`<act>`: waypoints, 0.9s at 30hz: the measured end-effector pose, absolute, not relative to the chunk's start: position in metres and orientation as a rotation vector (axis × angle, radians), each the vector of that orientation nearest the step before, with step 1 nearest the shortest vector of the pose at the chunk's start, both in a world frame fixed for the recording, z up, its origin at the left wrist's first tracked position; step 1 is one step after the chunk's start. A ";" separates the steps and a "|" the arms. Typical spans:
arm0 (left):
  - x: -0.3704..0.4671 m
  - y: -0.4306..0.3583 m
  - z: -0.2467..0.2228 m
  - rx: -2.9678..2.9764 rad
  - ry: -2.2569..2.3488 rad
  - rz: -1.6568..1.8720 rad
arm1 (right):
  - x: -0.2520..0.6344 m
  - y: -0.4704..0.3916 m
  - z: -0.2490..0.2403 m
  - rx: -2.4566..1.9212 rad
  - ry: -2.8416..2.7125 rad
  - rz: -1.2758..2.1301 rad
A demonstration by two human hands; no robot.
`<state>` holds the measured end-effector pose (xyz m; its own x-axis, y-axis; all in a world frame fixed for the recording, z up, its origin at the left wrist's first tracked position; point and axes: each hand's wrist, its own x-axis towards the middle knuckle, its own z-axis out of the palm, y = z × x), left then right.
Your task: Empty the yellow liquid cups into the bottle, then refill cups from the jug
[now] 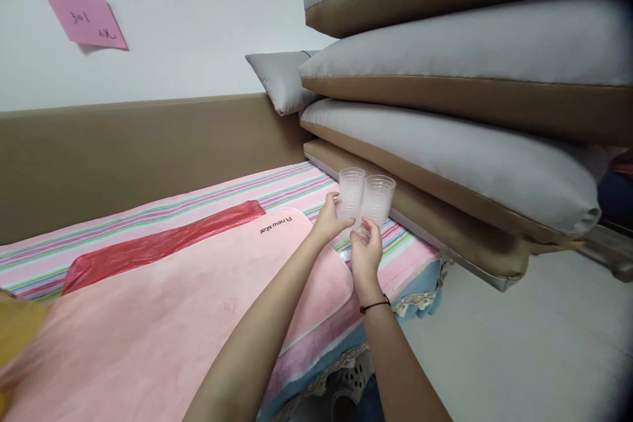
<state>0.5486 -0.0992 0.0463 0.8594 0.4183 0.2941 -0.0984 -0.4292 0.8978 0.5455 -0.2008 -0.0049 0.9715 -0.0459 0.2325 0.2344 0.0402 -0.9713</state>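
Two clear ribbed plastic cups stand side by side at the far right end of the pink mat (pixel 198 303). My left hand (pixel 332 219) is closed around the left plastic cup (pixel 352 188), thumb across its near side. With bent fingers my right hand (pixel 366 247) grips the lower part of the right plastic cup (pixel 380 194). The cups are upright, tilted slightly apart at the top, and close together or touching. Whether each is a single cup or a nested stack I cannot tell. Their bases are partly hidden by my fingers.
Large grey and brown cushions (pixel 445 138) are piled to the right of the cups. Red plastic (pixel 168 244) lies behind the mat on a striped cloth (pixel 291 178). A yellow thing (pixel 20 326) shows at the left edge. The cloth's lace edge (pixel 420 300) hangs over the floor.
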 end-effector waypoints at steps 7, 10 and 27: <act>0.545 -0.098 0.051 1.924 0.235 0.565 | 0.545 -0.200 -0.004 -1.494 -0.126 -0.174; 0.542 -0.101 0.056 1.921 0.226 0.583 | 0.546 -0.202 -0.004 -1.483 -0.133 -0.186; 0.364 -0.067 0.121 1.688 0.276 0.688 | 0.509 -0.220 0.027 -1.321 -0.166 -0.231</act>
